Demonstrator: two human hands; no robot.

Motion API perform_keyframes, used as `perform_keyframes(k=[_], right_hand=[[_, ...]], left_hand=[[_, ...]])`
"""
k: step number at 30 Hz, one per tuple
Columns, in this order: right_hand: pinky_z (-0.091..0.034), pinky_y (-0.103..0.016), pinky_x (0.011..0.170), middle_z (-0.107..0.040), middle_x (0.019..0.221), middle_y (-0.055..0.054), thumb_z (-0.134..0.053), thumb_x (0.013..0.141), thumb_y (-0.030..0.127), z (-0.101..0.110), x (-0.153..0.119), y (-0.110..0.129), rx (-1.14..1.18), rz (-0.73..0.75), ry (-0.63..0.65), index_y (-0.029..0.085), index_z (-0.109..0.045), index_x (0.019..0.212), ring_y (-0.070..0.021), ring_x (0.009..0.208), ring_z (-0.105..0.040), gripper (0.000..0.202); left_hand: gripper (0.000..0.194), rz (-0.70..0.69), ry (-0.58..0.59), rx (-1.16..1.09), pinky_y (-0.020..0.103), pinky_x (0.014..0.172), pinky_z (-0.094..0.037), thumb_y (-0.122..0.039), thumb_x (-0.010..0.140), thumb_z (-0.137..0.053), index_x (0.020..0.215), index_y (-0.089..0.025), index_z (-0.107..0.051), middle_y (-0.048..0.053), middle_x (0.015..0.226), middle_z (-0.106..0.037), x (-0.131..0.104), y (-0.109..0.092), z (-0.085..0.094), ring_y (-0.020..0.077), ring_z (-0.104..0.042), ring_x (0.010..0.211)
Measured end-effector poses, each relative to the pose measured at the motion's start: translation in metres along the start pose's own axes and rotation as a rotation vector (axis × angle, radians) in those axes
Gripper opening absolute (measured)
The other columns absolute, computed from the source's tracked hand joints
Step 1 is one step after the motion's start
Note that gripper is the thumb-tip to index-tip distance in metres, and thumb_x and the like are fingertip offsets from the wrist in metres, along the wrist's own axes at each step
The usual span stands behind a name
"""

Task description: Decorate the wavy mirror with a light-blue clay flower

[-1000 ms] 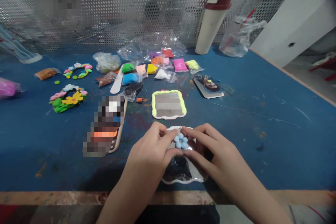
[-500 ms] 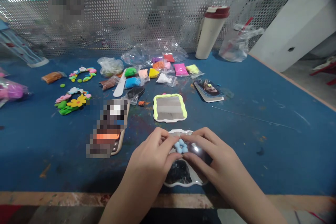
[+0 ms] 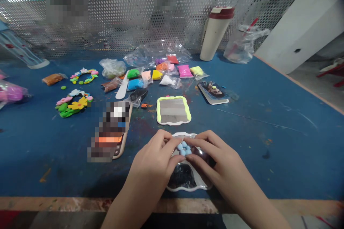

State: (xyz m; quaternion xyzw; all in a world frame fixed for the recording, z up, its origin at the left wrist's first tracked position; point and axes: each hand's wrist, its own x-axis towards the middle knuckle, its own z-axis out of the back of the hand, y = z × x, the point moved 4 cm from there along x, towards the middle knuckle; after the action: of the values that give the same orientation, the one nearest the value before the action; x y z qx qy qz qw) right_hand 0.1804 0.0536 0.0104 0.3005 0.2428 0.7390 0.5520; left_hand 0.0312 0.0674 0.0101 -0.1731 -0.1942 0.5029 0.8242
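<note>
Above the blue table (image 3: pixel 268 161), pinching light-blue pieces (image 3: pixel 183 152) between left hand (image 3: pixel 152 159) and right hand (image 3: pixel 225 159), apparently gathering them, probably needing gentle pressure next.

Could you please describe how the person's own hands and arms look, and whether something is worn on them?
The left hand and the right hand are bare, without gloves; no ring can be seen. The left forearm and right forearm show no sleeve, watch or bracelet within the picture. Fingernail details are too small to tell.
</note>
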Motion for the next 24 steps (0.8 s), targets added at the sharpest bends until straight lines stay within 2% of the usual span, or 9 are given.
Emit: perform_keyframes(k=[6, 14, 20, 24], right_hand=[[-0.053, -0.031, 0.077, -0.060, 0.097, -0.005, -0.053, 0.089, 0.018, -0.001, 0.000, -0.001, 0.021, -0.024, 0.032, 0.023, -0.063, 0.109, -0.0167, 0.087, -0.063, 0.023], [-0.053, -0.030, 0.078, -0.061, 0.106, -0.004, -0.053, 0.089, 0.018, 0.006, -0.004, -0.004, 0.168, -0.086, 0.076, 0.026, -0.058, 0.114, -0.0153, 0.089, -0.062, 0.027], [-0.052, -0.034, 0.085, -0.066, 0.109, -0.006, -0.046, 0.091, 0.020, 0.011, -0.009, -0.009, 0.183, -0.079, -0.058, 0.023, -0.060, 0.108, -0.0181, 0.101, -0.063, 0.023], [-0.054, -0.033, 0.084, -0.070, 0.108, -0.005, -0.050, 0.089, 0.024, 0.009, -0.016, -0.013, 0.177, -0.151, -0.104, 0.025, -0.063, 0.109, -0.0192, 0.100, -0.066, 0.024]], left_hand=[[0.030, 0.009, -0.013, -0.014, 0.028, 0.064, -0.051, -0.012, 0.083, -0.057, 0.110, -0.025, -0.062, 0.001, 0.095, -0.057, -0.001, 0.002, -0.001, 0.0166, -0.062, 0.078], [0.034, -0.008, -0.030, -0.042, 0.032, 0.070, -0.053, -0.014, 0.079, -0.065, 0.111, -0.022, -0.058, 0.003, 0.098, -0.058, -0.002, 0.002, -0.002, 0.0190, -0.062, 0.083], [0.033, 0.028, -0.018, -0.056, 0.036, 0.072, -0.054, -0.016, 0.079, -0.066, 0.110, -0.020, -0.059, 0.004, 0.099, -0.057, -0.003, 0.005, -0.004, 0.0209, -0.062, 0.084], [0.030, 0.070, -0.025, -0.071, 0.038, 0.076, -0.052, -0.019, 0.080, -0.066, 0.109, -0.021, -0.061, 0.004, 0.099, -0.056, -0.005, 0.007, -0.006, 0.0213, -0.060, 0.085]])
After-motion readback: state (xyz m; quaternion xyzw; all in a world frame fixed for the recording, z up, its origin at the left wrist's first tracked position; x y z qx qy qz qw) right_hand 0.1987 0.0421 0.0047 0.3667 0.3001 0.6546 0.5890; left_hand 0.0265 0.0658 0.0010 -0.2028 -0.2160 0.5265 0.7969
